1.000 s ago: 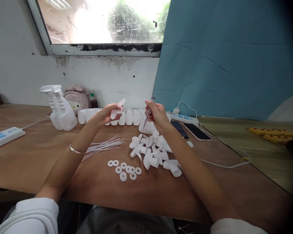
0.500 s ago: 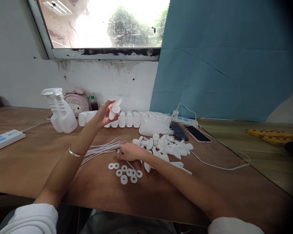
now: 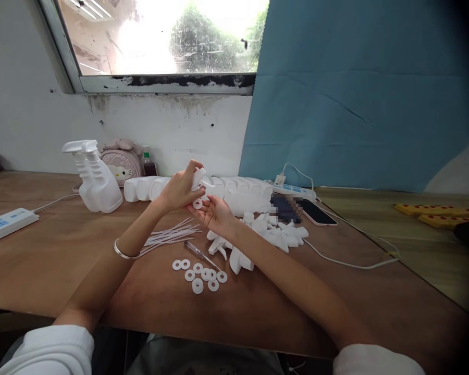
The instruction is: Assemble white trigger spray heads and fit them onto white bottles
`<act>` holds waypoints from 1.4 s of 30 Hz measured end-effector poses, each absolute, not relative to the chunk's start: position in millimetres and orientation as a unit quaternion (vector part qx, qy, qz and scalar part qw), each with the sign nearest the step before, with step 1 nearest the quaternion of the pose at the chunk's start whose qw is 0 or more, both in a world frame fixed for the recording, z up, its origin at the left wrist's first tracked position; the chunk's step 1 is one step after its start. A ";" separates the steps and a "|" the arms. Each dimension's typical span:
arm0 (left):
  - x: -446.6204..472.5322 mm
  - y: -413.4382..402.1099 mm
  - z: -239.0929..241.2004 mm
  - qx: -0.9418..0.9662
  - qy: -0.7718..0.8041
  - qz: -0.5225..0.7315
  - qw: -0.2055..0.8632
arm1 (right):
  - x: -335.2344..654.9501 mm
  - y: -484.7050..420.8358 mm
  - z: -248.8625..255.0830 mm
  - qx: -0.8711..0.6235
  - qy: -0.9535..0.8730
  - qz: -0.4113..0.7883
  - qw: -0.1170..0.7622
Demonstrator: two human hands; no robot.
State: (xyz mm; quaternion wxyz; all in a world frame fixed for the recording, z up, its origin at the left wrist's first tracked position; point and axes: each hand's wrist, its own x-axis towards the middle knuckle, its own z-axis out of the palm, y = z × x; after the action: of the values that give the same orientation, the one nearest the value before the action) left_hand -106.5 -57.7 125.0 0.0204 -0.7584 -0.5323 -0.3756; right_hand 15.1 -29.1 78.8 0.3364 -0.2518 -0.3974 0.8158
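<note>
My left hand (image 3: 180, 188) is closed around a white trigger spray head (image 3: 205, 182), raised above the table. Just below it, my right hand (image 3: 218, 214) is turned palm up with the fingers spread. A white ring washer (image 3: 197, 203) shows between the two hands, by the right fingertips; which hand bears it is unclear. Beneath them a small clear-handled screwdriver (image 3: 199, 252) lies on the table, its tip by a group of loose white washers (image 3: 197, 286). Thin white tubes (image 3: 171, 234) lie left of the screwdriver. More spray heads (image 3: 275, 230) are piled to the right.
Two upright white spray bottles (image 3: 105, 187) stand at the back left, by a pink bag (image 3: 125, 159) and a small bottle (image 3: 149, 165). A row of white bottles (image 3: 242, 197) lies along the wall. A phone (image 3: 318, 213), cables and power strips (image 3: 8, 224) are on the table (image 3: 148, 307).
My right hand has let go of the screwdriver and moved up under my left. The left hand has turned the spray head over and shifted slightly right. A washer now shows between the hands.
</note>
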 end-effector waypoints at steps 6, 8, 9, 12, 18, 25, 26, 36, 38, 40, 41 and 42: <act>-106.8 -56.4 124.1 -0.768 -0.528 -0.361 0.025 | 13.4 -34.3 76.3 -0.257 -0.425 0.798 0.341; -108.6 -57.4 127.1 -0.746 -0.528 -0.406 0.011 | 14.5 -37.8 74.8 -0.253 -0.468 0.790 0.306; -110.2 -58.3 129.2 -0.733 -0.526 -0.431 0.004 | 15.0 -39.3 73.3 -0.249 -0.496 0.783 0.282; -118.4 -60.2 136.1 -0.687 -0.529 -0.498 -0.021 | 15.8 -41.2 63.8 -0.233 -0.594 0.749 0.176; -139.6 -55.7 140.0 -0.612 -0.579 -0.513 -0.168 | 14.7 -45.9 40.0 -0.218 -0.785 0.578 -0.056; -140.1 -43.5 127.4 -0.580 -0.617 -0.451 -0.281 | 18.5 -52.1 57.0 -0.250 -0.912 0.325 -0.012; -139.2 -39.9 123.8 -0.576 -0.619 -0.446 -0.293 | 20.2 -49.9 61.8 -0.266 -0.921 0.286 0.015; -125.7 -3.6 58.9 -0.629 -0.606 -0.339 -0.349 | 59.3 -15.4 105.2 -0.393 -0.908 0.068 0.128; -119.9 -3.3 50.4 -0.650 -0.576 -0.311 -0.386 | 63.3 -10.7 106.1 -0.398 -0.909 0.055 0.109; -115.1 -3.6 46.2 -0.668 -0.540 -0.283 -0.427 | 63.9 -7.8 104.2 -0.395 -0.913 0.049 0.093; -113.4 -3.6 45.2 -0.671 -0.526 -0.274 -0.446 | 63.2 -6.9 102.7 -0.391 -0.915 0.048 0.085; -112.1 -3.4 44.7 -0.667 -0.517 -0.271 -0.462 | 62.2 -6.4 101.0 -0.386 -0.918 0.048 0.077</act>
State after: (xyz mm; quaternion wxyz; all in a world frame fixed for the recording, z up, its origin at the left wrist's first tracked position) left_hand -112.1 -3.4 44.7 -0.4623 -0.6672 -0.5172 -0.2712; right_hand 62.2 -6.4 101.0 0.0770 -0.3864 -0.9179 0.0481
